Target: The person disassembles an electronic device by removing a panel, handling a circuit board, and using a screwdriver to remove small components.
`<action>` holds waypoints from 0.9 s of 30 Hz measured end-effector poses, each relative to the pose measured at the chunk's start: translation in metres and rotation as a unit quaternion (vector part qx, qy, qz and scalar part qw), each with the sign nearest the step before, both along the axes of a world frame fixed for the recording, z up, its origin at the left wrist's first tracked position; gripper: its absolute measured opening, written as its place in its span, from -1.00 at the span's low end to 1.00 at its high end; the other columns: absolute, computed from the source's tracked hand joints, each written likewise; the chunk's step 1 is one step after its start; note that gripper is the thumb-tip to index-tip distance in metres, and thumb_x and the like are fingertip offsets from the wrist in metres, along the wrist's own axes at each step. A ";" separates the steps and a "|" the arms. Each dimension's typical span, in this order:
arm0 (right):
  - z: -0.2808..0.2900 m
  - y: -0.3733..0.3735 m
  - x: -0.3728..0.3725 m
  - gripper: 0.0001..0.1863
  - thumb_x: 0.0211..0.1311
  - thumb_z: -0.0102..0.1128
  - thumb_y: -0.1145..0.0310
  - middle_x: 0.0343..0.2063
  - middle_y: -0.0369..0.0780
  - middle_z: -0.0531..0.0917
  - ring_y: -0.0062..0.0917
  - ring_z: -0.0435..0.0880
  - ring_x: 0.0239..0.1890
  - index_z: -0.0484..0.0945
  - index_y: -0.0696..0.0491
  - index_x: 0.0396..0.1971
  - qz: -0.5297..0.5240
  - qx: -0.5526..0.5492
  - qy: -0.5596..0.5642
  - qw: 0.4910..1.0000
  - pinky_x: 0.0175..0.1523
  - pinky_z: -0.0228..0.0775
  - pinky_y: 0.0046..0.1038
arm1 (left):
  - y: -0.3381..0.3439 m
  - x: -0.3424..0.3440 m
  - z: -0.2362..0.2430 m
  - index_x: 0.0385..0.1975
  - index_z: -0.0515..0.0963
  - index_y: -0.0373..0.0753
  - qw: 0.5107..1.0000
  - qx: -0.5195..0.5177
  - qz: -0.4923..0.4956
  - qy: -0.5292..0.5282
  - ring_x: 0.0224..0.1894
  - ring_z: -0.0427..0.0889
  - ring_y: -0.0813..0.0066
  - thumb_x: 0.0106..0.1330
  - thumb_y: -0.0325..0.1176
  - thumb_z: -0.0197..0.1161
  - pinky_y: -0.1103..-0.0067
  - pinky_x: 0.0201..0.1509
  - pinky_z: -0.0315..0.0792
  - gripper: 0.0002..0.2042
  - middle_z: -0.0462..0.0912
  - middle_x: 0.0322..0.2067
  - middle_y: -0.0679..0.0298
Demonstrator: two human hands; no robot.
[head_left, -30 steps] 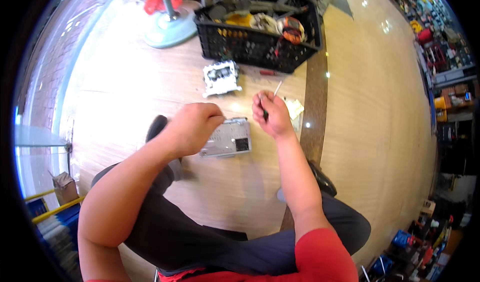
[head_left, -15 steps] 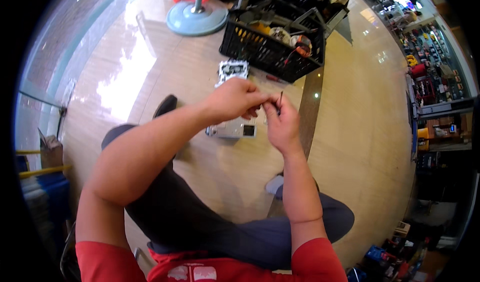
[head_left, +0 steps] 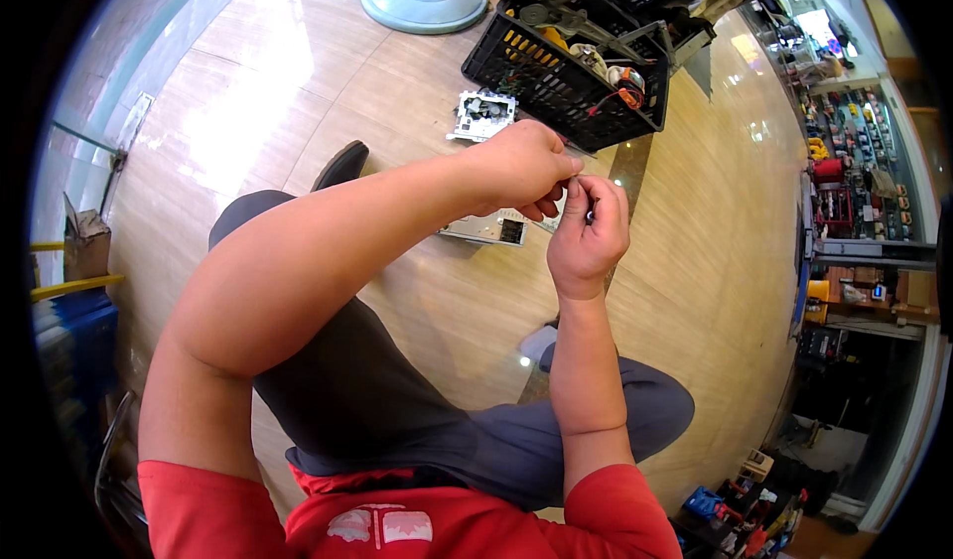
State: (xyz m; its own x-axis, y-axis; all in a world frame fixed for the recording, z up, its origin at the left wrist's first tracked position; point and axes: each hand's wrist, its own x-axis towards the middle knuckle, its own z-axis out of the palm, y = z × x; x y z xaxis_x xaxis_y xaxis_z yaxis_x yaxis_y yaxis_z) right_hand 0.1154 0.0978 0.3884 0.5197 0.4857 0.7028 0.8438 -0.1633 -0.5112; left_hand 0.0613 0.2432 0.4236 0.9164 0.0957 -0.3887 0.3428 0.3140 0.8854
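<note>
My left hand (head_left: 524,170) is closed in a pinch, its fingertips meeting those of my right hand in front of me. My right hand (head_left: 590,239) is curled with thumb and fingers together, and a small dark end shows among its fingers. Whatever the two hands pinch is too small and too hidden to name. Below and behind my left hand, a light metal box-shaped unit (head_left: 486,229) with a dark square at its corner lies on the floor, partly covered by the hand. Farther off lies a white and grey mechanism with an open frame (head_left: 483,114).
A black plastic crate (head_left: 556,77) full of tools and parts stands just beyond my hands. A round pale-blue stand base (head_left: 425,1) is at the far left of it. My bent legs (head_left: 397,400) frame the tiled floor (head_left: 695,291). Stocked shelves (head_left: 859,152) line the right.
Both hands have shifted slightly right in the picture, still together. The thin dark rod that stuck up from my right hand no longer shows that way. The view has tilted a little.
</note>
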 end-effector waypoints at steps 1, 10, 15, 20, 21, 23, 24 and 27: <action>0.000 0.002 -0.002 -0.90 0.18 0.24 0.62 -0.39 -0.12 0.58 -0.42 0.58 -0.43 0.52 0.21 -0.33 -0.001 -0.007 -0.017 1.000 -0.35 0.45 -0.50 | -0.001 -0.001 -0.002 -0.40 0.54 -0.39 1.000 0.015 0.018 0.010 -0.50 0.59 0.45 0.41 -0.25 0.13 0.53 -0.40 0.58 -0.72 0.56 -0.51 0.22; -0.024 0.005 -0.005 -0.96 0.29 0.15 0.56 -0.42 -0.20 0.59 -0.61 0.55 -0.40 0.50 0.21 -0.34 0.007 -0.001 0.233 0.972 -0.30 0.43 -0.57 | 0.006 -0.004 -0.002 -0.37 0.59 -0.44 0.994 0.105 -0.026 0.029 -0.49 0.68 0.39 0.36 -0.30 0.05 0.48 -0.48 0.57 -0.71 0.63 -0.47 0.08; -0.047 0.008 -0.003 -0.95 0.33 0.11 0.54 -0.45 -0.23 0.57 -0.64 0.51 -0.42 0.48 0.20 -0.32 0.056 0.039 0.328 0.942 -0.29 0.38 -0.62 | 0.018 -0.003 -0.014 -0.41 0.63 -0.42 0.943 0.331 -0.033 0.016 -0.31 0.71 0.17 0.36 -0.18 0.08 0.35 -0.26 0.59 -0.63 0.68 -0.36 -0.04; -0.142 0.007 0.006 -0.88 0.24 0.17 0.42 -0.49 -0.14 0.59 -0.42 0.57 -0.42 0.50 0.17 -0.35 0.060 -0.210 0.348 0.912 -0.26 0.40 -0.37 | 0.040 0.005 0.001 -0.33 0.65 -0.40 0.877 0.478 0.042 -0.026 -0.13 0.65 -0.01 0.37 -0.09 0.10 0.27 -0.02 0.52 -0.59 0.67 -0.27 -0.09; -0.164 0.005 0.005 -0.88 0.24 0.17 0.42 -0.49 -0.14 0.59 -0.42 0.57 -0.42 0.50 0.17 -0.35 0.065 -0.213 0.348 0.911 -0.26 0.40 -0.37 | 0.042 0.005 0.006 -0.33 0.65 -0.40 0.877 0.477 0.046 -0.022 -0.13 0.65 -0.01 0.37 -0.09 0.10 0.27 -0.02 0.52 -0.59 0.67 -0.27 -0.09; -0.191 0.004 0.000 -0.87 0.21 0.18 0.43 -0.45 -0.06 0.61 -0.22 0.60 -0.37 0.49 0.18 -0.37 0.126 -0.316 0.298 0.892 -0.22 0.42 -0.29 | 0.044 0.004 0.012 -0.30 0.64 -0.41 0.881 0.470 0.049 -0.030 -0.12 0.65 0.00 0.37 -0.10 0.10 0.30 -0.02 0.52 -0.59 0.68 -0.26 -0.07; -0.197 0.005 -0.002 -0.86 0.21 0.18 0.41 -0.42 -0.02 0.60 -0.10 0.58 -0.32 0.49 0.18 -0.38 0.125 -0.325 0.293 0.891 -0.19 0.43 -0.25 | 0.043 0.004 0.016 -0.26 0.64 -0.41 0.886 0.461 0.042 -0.013 -0.11 0.65 0.03 0.38 -0.12 0.10 0.32 -0.01 0.51 -0.61 0.68 -0.23 -0.05; -0.209 0.012 -0.003 -0.86 0.24 0.16 0.37 -0.38 -0.04 0.59 -0.11 0.59 -0.28 0.50 0.15 -0.38 0.105 -0.343 0.201 0.911 -0.17 0.44 -0.22 | 0.042 0.002 0.017 -0.39 0.66 -0.35 0.884 0.463 0.048 -0.034 -0.18 0.64 -0.03 0.36 -0.09 0.09 0.24 -0.05 0.50 -0.60 0.67 -0.34 -0.07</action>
State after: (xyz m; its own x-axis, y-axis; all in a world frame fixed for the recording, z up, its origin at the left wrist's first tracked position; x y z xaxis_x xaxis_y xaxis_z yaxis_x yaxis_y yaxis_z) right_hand 0.1127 0.1101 0.1790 0.5133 0.8576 -0.0310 0.6601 -0.4177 -0.6244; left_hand 0.0637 0.2855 0.4401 0.9049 0.4230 -0.0466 0.2895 -0.5318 0.7959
